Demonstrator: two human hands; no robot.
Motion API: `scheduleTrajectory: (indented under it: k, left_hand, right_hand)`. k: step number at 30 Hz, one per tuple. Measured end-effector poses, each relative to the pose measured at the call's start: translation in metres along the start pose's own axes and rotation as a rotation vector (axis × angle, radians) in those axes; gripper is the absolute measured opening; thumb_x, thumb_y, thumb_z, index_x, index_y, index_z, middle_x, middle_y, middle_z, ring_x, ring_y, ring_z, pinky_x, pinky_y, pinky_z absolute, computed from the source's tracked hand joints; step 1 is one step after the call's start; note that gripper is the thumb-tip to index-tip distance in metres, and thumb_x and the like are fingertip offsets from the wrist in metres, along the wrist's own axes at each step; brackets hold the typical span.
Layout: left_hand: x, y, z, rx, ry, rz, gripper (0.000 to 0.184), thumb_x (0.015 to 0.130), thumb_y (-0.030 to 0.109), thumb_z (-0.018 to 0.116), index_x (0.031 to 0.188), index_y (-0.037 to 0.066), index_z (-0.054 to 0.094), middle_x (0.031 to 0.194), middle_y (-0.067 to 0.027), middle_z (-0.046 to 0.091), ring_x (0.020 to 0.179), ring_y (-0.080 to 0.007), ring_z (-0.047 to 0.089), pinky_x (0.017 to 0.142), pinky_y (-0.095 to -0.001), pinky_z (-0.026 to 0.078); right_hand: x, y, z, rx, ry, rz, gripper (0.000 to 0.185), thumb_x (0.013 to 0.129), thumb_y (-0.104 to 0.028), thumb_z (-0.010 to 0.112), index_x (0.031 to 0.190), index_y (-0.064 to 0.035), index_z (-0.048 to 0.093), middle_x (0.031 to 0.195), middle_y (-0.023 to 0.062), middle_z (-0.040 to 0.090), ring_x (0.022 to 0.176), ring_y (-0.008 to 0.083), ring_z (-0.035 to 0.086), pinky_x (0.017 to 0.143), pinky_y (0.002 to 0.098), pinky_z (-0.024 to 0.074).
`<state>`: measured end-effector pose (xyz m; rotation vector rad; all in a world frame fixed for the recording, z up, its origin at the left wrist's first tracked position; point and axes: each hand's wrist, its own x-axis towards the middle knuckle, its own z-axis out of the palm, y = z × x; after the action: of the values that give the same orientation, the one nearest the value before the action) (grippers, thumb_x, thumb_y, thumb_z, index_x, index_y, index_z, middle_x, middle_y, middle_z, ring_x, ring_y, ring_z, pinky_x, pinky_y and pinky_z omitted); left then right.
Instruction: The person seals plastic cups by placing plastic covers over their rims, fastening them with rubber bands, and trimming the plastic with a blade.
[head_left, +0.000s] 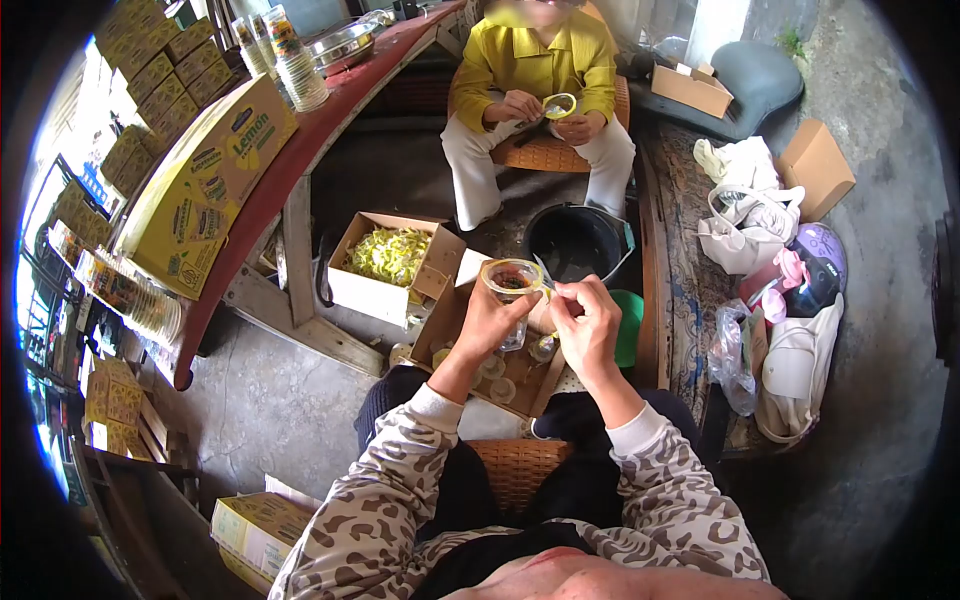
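Observation:
My left hand (484,322) is wrapped round a clear plastic cup (512,276) with a yellow rim and a dark reddish print. Close to the cup's right side, my right hand (588,325) pinches a thin metal blade (544,270) near the rim. Below both hands lies an open cardboard box (440,325) with clear cups (492,366) in it. To its left, a white box (378,287) holds a pile of yellow-green strips (388,255).
A person in yellow (545,80) sits opposite, holding a yellow ring-shaped piece. A black bucket (575,240) stands between us at the right. Stacked cups (300,80) and a lemon carton (215,180) rest on the red table edge (345,95). Bags (740,235) lie at the right.

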<state>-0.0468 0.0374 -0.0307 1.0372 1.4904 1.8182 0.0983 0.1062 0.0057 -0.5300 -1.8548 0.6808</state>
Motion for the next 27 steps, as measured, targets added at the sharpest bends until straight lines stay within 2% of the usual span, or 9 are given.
scheduleTrajectory:
  k: [3,13,15,19,21,22,27]
  left_hand:
    - [0.000,0.005,-0.001,0.077,0.051,0.026,0.049,0.079,0.014,0.081,0.116,-0.002,0.053,0.105,-0.0098,0.064,0.097,-0.0156,0.062,0.086,-0.0309,0.051]
    - [-0.010,0.007,0.009,0.082,-0.115,-0.020,0.042,0.080,0.015,0.077,0.113,-0.001,0.057,0.106,-0.0097,0.065,0.098,-0.0159,0.062,0.088,-0.0321,0.050]
    - [-0.010,0.003,0.010,0.035,-0.149,-0.014,0.040,0.081,0.013,0.076,0.113,-0.001,0.057,0.107,-0.0091,0.063,0.099,-0.0149,0.060,0.089,-0.0322,0.050]
    - [-0.002,0.004,0.002,0.151,-0.090,0.045,0.042,0.082,0.014,0.077,0.115,-0.001,0.056,0.107,-0.0082,0.062,0.095,-0.0143,0.060,0.084,-0.0295,0.050]
    - [-0.002,0.013,0.000,0.056,-0.012,-0.055,0.042,0.082,0.014,0.077,0.115,-0.002,0.056,0.106,-0.0074,0.062,0.094,-0.0133,0.059,0.081,-0.0287,0.050]
    - [-0.002,0.015,-0.001,0.026,-0.001,-0.083,0.048,0.079,0.016,0.079,0.116,-0.003,0.055,0.106,-0.0108,0.065,0.097,-0.0186,0.063,0.087,-0.0325,0.051]
    - [-0.003,0.006,-0.003,0.095,-0.090,-0.043,0.046,0.079,0.017,0.079,0.115,-0.002,0.057,0.107,-0.0104,0.065,0.099,-0.0169,0.062,0.090,-0.0321,0.050]
  right_hand:
    - [0.000,-0.001,-0.001,0.002,-0.027,-0.018,0.020,0.075,0.009,0.074,0.088,-0.0010,0.062,0.078,0.0095,0.059,0.063,0.0219,0.062,0.056,0.0317,0.0525]
    - [-0.002,0.013,0.002,-0.068,-0.001,-0.031,0.019,0.076,0.008,0.074,0.087,-0.0008,0.062,0.077,0.0097,0.058,0.061,0.0224,0.061,0.055,0.0320,0.0512]
    - [-0.002,0.015,0.002,-0.012,-0.001,0.040,0.017,0.077,0.007,0.074,0.087,-0.0003,0.062,0.077,0.0094,0.059,0.061,0.0210,0.062,0.055,0.0313,0.0509]
    - [0.001,0.004,-0.001,-0.015,0.008,0.049,0.016,0.078,0.008,0.073,0.087,0.0001,0.062,0.076,0.0094,0.059,0.061,0.0197,0.063,0.054,0.0308,0.0508]
    - [0.001,0.002,-0.002,-0.001,-0.002,0.030,0.016,0.078,0.008,0.073,0.086,0.0003,0.063,0.077,0.0097,0.059,0.062,0.0196,0.063,0.055,0.0303,0.0509]
    - [0.001,0.002,-0.002,-0.001,-0.002,0.030,0.016,0.078,0.008,0.073,0.086,0.0003,0.063,0.077,0.0097,0.059,0.062,0.0196,0.063,0.055,0.0303,0.0509]
    - [-0.001,0.009,0.001,-0.001,-0.027,0.028,0.014,0.078,0.008,0.072,0.087,0.0006,0.063,0.077,0.0100,0.059,0.061,0.0201,0.064,0.055,0.0304,0.0512]
